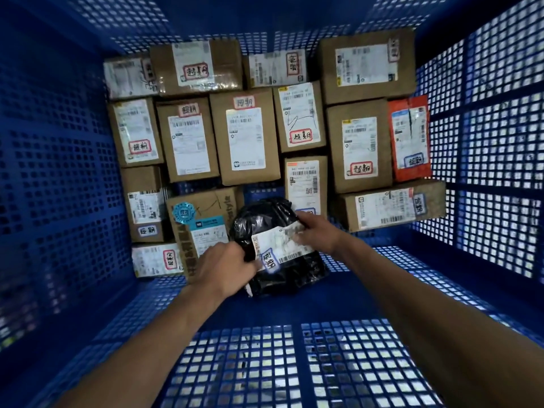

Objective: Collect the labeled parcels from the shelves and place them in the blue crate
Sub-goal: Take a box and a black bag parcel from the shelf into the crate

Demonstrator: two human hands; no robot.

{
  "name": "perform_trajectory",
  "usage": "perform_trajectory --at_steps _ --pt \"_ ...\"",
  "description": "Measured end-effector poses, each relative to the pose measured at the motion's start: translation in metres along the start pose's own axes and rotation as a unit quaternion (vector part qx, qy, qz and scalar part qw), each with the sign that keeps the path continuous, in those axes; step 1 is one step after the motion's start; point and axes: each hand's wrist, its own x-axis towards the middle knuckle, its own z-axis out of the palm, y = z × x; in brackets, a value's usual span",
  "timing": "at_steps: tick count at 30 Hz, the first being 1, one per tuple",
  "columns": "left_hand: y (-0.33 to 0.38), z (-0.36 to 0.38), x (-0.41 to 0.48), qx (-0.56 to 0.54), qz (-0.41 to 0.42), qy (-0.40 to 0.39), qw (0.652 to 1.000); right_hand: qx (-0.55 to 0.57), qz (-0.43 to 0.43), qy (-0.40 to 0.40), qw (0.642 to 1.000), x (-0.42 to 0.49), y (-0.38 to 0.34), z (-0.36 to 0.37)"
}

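both hands reaching into the blue crate (59,178), left hand (226,267) and right hand (319,231) fingers pinching a black plastic-wrapped parcel (282,269), labeled cardboard boxes (245,136) lying packed beyond

**Plastic, cardboard and paper**

The crate (59,172) is showing hard blue plastic, perforated and faintly shiny. The boxes (334,148) are showing matt brown cardboard. The bag (282,278) is gleaming as crinkled black plastic film, its label (279,242) looking like creased white paper. The pouch (394,160) is shining as glossy red plastic.
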Motion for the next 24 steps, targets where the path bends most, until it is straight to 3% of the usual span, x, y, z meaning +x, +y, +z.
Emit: perform_trajectory --at_steps 3,7,13,19,21,24 --pt "0.005 -0.008 0.003 0.016 0.001 0.002 1.000 -0.020 0.018 0.015 1.000 0.005 -0.010 0.003" --pt "0.018 -0.007 0.022 0.017 -0.020 0.009 1.000 -0.090 0.017 0.118 0.989 0.018 -0.008 0.013" --pt "0.023 0.009 0.037 0.007 -0.047 0.073 0.996 -0.209 0.008 0.259 0.943 0.002 -0.007 0.021" --pt "0.013 0.012 0.056 -0.104 -0.116 0.122 0.980 -0.270 0.015 0.293 0.917 0.019 -0.026 0.029" --pt "0.012 0.013 0.054 -0.119 -0.100 0.121 0.980 -0.274 0.027 0.297 0.915 0.024 -0.032 0.029" --pt "0.001 0.023 0.038 0.026 0.026 0.222 0.974 -0.273 0.026 0.306 0.912 0.025 -0.031 0.034"
